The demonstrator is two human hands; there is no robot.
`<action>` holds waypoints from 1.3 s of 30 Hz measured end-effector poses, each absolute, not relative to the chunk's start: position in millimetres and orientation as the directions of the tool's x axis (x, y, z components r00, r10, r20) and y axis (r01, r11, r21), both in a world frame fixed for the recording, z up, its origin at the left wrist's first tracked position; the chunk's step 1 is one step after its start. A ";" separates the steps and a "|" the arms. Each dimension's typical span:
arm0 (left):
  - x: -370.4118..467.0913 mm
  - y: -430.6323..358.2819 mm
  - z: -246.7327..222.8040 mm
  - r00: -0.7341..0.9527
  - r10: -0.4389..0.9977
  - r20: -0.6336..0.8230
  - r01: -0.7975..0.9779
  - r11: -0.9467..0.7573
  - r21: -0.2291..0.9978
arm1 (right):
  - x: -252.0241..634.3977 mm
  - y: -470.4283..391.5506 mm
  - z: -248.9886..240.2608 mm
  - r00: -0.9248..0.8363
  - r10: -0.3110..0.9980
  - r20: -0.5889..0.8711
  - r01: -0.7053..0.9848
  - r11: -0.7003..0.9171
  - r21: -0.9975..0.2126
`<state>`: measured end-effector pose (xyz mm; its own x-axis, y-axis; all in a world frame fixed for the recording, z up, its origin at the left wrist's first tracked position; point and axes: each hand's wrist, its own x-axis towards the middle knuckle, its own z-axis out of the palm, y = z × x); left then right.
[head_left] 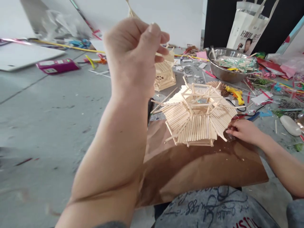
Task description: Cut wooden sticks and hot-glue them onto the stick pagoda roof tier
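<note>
Left hand (134, 53) is raised up close to the camera, fingers curled shut around a thin wooden stick (166, 57), pinched between thumb and fingertips; the stick's pale end pokes out to the right of the fist. Forearm runs down to the bottom left of the view.

Right hand (244, 130) is low on the right, resting on the brown board (201, 171), fingers bent and touching the right edge of the stick roof model (197, 118). Cannot tell if it grips anything; fingertips are partly hidden under the roof's overhang.

The stick roof model sits on the far part of the brown board, roughly hexagonal, sloped panels of sticks side by side with an open frame of sticks on top. A few loose sticks jut out at its left.

The board lies across the person's lap, grey printed fabric (213, 209) showing below it.

Behind the raised hand, a second smaller stick structure (165, 76) stands on the grey floor (47, 120). Farther right a metal bowl (228, 68) holds sticks and colourful bits. A yellow glue gun (235, 93) lies just beyond the roof model. A white bottle (290, 125) lies at the right edge. A magenta box (57, 66) lies on the floor at left, near white boards. A white tote bag (249, 27) stands at the back right. Paper scraps litter the right side.
</note>
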<state>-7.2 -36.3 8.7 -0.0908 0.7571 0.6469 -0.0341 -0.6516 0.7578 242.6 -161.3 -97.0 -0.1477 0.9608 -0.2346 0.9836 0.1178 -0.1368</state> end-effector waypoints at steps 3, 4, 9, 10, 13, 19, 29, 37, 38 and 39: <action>-13.6 -31.1 -6.7 -0.146 0.824 0.548 -0.030 -0.557 0.830 | 241.7 -156.0 -100.2 -0.105 0.965 -0.241 0.994 0.093 -0.061; -16.7 -29.8 -13.3 -0.157 0.841 0.517 -0.010 -0.525 0.851 | 242.0 -154.9 -101.0 -0.098 0.967 -0.235 0.995 0.090 -0.045; -32.9 -24.5 -45.1 -0.171 0.944 0.281 0.053 -0.276 0.960 | 240.1 -158.9 -104.4 -0.211 0.944 -0.256 0.976 0.216 -0.009; -35.0 -23.5 -49.4 -0.163 0.955 0.247 0.070 -0.239 0.968 | 240.3 -160.9 -105.0 -0.229 0.936 -0.266 0.971 0.238 0.004; -37.7 -20.9 -55.7 -0.116 0.975 0.189 0.123 -0.175 0.977 | 247.0 -165.3 -106.6 -0.212 0.939 -0.270 0.972 0.231 0.039; -35.6 -13.5 -52.1 0.019 0.998 0.065 0.226 -0.068 0.972 | 250.5 -170.2 -105.1 -0.103 0.961 -0.256 0.990 0.124 0.067; -34.4 -13.6 -40.7 0.174 0.976 -0.132 0.338 0.066 0.939 | 229.0 -173.5 -106.6 -0.023 0.981 -0.195 0.963 0.074 0.259; -33.0 -18.5 -39.7 0.201 0.964 -0.172 0.319 0.102 0.942 | 253.7 -155.8 -120.2 -0.104 0.991 -0.090 0.958 0.124 0.258; -34.1 -17.9 -40.5 0.196 0.966 -0.171 0.305 0.106 0.947 | 254.4 -153.0 -121.1 -0.110 0.990 -0.088 0.960 0.129 0.249; -35.4 -17.2 -41.5 0.190 0.967 -0.170 0.288 0.111 0.951 | 254.2 -150.9 -121.7 -0.118 0.989 -0.086 0.962 0.136 0.238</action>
<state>-35.4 -17.2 -41.5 0.1900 0.9669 -0.1702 0.2880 0.1108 0.9512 254.2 -150.9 -121.7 -0.1182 0.9893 -0.0858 0.9619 0.1355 0.2375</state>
